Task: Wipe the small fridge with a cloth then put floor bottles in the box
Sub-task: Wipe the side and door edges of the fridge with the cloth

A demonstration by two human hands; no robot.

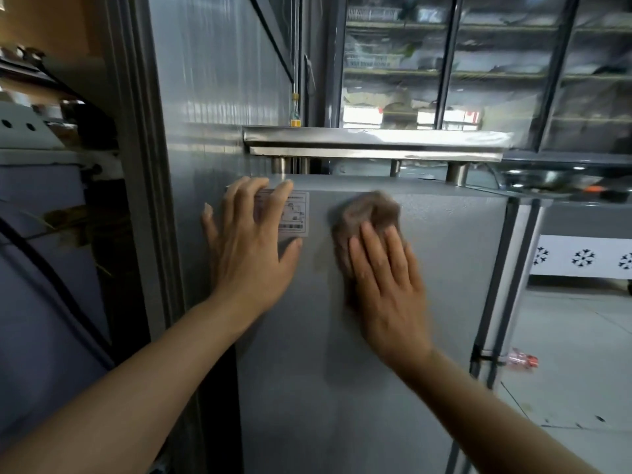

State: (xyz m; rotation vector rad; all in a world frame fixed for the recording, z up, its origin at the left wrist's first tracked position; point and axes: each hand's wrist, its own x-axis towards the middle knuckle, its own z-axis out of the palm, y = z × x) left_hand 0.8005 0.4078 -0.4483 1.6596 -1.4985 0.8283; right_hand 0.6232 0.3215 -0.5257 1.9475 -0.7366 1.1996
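Step in hand: wiping, the first part of the task. The small grey metal fridge [393, 336] is being cleaned on its flat grey face; bottle collection has not begun.

Right hand [386, 285]: fingers straight and flat, pressing a crumpled brown cloth [367, 213] against the fridge face near its top edge. The cloth is blurred, consistent with a wiping stroke.

Left hand [249, 241]: fingers spread and straight, palm flat on the fridge near its upper left corner, partly covering a white printed label [297, 213]. It holds nothing and appears to brace.

A clear plastic bottle with a red label [521, 360] lies on the tiled floor to the right of the fridge. No box is visible.

Judgement: the lower fridge face likely remains to be wiped, calling for downward strokes with steady pressure.
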